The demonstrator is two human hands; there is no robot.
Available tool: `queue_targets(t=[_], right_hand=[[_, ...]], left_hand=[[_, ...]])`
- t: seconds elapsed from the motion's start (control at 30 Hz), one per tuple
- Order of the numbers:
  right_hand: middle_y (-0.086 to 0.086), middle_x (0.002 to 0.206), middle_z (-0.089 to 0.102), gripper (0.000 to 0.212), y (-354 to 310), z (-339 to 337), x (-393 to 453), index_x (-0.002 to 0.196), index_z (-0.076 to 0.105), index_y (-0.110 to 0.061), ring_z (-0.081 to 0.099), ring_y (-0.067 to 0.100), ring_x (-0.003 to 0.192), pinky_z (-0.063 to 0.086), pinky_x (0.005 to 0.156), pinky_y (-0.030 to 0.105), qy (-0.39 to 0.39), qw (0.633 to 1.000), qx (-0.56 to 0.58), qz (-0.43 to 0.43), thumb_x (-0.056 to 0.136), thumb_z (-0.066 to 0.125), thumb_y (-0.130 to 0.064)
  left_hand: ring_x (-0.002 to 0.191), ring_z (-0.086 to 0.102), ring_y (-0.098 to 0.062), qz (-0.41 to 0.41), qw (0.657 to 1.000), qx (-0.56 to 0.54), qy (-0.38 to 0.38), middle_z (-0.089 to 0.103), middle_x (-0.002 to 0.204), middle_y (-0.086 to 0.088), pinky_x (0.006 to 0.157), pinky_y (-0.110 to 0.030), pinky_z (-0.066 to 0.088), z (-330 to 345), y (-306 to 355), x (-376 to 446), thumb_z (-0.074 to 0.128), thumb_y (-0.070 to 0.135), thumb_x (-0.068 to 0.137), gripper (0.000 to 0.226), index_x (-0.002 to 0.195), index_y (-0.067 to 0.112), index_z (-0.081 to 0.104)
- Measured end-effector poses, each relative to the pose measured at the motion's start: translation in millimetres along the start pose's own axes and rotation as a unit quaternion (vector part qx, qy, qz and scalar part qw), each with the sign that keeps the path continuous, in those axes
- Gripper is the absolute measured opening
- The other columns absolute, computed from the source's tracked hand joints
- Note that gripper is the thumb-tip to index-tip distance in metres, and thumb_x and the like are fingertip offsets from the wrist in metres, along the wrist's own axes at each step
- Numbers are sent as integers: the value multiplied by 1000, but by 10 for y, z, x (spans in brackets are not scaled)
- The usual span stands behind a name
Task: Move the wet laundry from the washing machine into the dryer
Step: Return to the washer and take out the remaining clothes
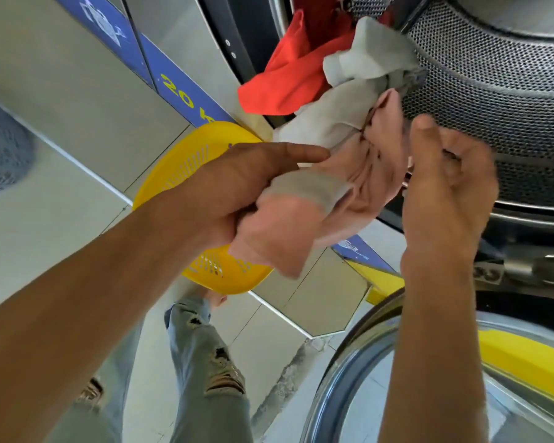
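1. Yellow laundry basket (160,183) sat on the tiled floor (61,225) against the front panel of the machines, just below and left of the open drum. Likely parked there as the catch point for what came out of the washer. Nothing visible inside it from this angle; most of it was hidden behind the arm.
2. Left hand (234,190) was closed around the pink garment (288,231), thumb and fingers wrapped over a bunched fold, index finger stretched forward along the cloth. The grip looked firm, probably to hold up heavy wet fabric. The garment's loose end hung below the hand, over the basket rim.
3. Pink garment was crumpled and creased, clinging in folds, with a grey band across it; it ran up toward the drum mouth. Looked damp, though that's my guess.
4. Red garment (288,68) draped out over the door seal, half in and half out of the machine. Bright, flat, limp.
5. Off-white cloth (365,59) lay tangled between the red piece and the pink one, its upper part against the perforated drum (493,75). So the load was mostly still at the washer opening.
6. Right hand (451,174) was raised beside the pink garment with its fingers curled; whether it pinched cloth, cannot tell.
7. Round glass door (429,362) stood swung open at lower right, leaving the opening clear.
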State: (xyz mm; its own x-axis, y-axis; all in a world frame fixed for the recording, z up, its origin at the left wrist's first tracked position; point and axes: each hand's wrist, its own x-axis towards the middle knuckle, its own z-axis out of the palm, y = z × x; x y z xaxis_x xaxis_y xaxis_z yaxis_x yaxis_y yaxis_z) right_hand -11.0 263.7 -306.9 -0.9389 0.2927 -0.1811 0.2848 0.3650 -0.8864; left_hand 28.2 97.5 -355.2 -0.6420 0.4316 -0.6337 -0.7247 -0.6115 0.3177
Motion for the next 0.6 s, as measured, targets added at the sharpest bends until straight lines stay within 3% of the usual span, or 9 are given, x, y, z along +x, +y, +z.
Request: queue_targets(t=[0.07, 0.17, 0.2, 0.23, 0.3, 0.4, 0.43, 0.5, 0.6], right_hand=[[-10, 114, 67, 40, 157, 84, 105, 126, 57, -14, 67, -9, 96, 53, 86, 20, -28, 1000, 0, 5, 92, 70, -31], [-2, 117, 68, 52, 399, 263, 136, 127, 56, -13, 72, 4, 94, 58, 82, 29, -36, 985, 111, 126, 82, 78, -24], [2, 120, 69, 54, 469, 314, 138, 127, 58, -12, 73, 12, 97, 59, 83, 33, -45, 977, 142, 154, 78, 79, -21], [8, 120, 69, 58, 503, 350, 124, 126, 62, -11, 74, 19, 97, 60, 83, 36, -53, 966, 162, 194, 72, 80, -21], [11, 114, 71, 59, 558, 357, 79, 120, 68, -8, 70, 27, 92, 57, 83, 39, -87, 941, 190, 267, 64, 80, -22], [10, 94, 65, 33, 640, 268, -190, 100, 71, -8, 64, 24, 86, 52, 85, 41, -160, 925, 216, 268, 68, 69, -13], [9, 91, 66, 26, 649, 258, -332, 95, 71, -11, 64, 23, 84, 52, 85, 41, -195, 922, 214, 255, 69, 65, -9], [3, 91, 71, 25, 645, 321, -626, 91, 75, -18, 66, 20, 87, 52, 85, 38, -310, 909, 155, 231, 71, 64, -6], [-10, 95, 77, 18, 843, 490, -856, 98, 74, -28, 68, 7, 91, 52, 78, 22, -446, 867, -51, 214, 83, 74, -19]], left_hand=[[76, 71, -22, -24, 998, -11, -60, 73, 94, -14, 73, -28, 59, -122, -53, -109, 68, -1, 52, 42, 91, 10, 77], [69, 73, -18, -13, 997, 78, -27, 77, 89, -10, 59, -21, 57, -353, -189, -292, 46, -8, 54, 53, 85, 17, 81], [73, 73, -20, -16, 996, 86, -16, 77, 90, -11, 65, -22, 58, -432, -217, -363, 43, -9, 50, 59, 87, 17, 81], [85, 72, -25, -26, 995, 92, -6, 76, 96, -14, 81, -30, 58, -509, -233, -434, 41, -10, 47, 65, 92, 16, 80], [105, 64, -35, -36, 994, 87, 48, 73, 110, -17, 105, -48, 42, -701, -215, -520, 42, -11, 44, 76, 109, 13, 74], [94, 72, -13, 9, 988, 9, 156, 77, 106, -1, 89, -27, 55, -1032, -157, -520, 42, -13, 72, 58, 117, 18, 60], [93, 72, -6, 22, 983, -24, 179, 76, 106, 4, 91, -25, 52, -1127, -160, -494, 36, -14, 83, 53, 118, 22, 55], [93, 72, -6, 38, 969, -41, 240, 73, 111, 3, 93, -29, 51, -1276, -209, -399, 42, -14, 87, 54, 123, 26, 50], [81, 75, -13, 86, 937, 11, 340, 76, 100, -4, 67, -27, 60, -1298, -268, -179, 63, -18, 78, 60, 129, 12, 53]])
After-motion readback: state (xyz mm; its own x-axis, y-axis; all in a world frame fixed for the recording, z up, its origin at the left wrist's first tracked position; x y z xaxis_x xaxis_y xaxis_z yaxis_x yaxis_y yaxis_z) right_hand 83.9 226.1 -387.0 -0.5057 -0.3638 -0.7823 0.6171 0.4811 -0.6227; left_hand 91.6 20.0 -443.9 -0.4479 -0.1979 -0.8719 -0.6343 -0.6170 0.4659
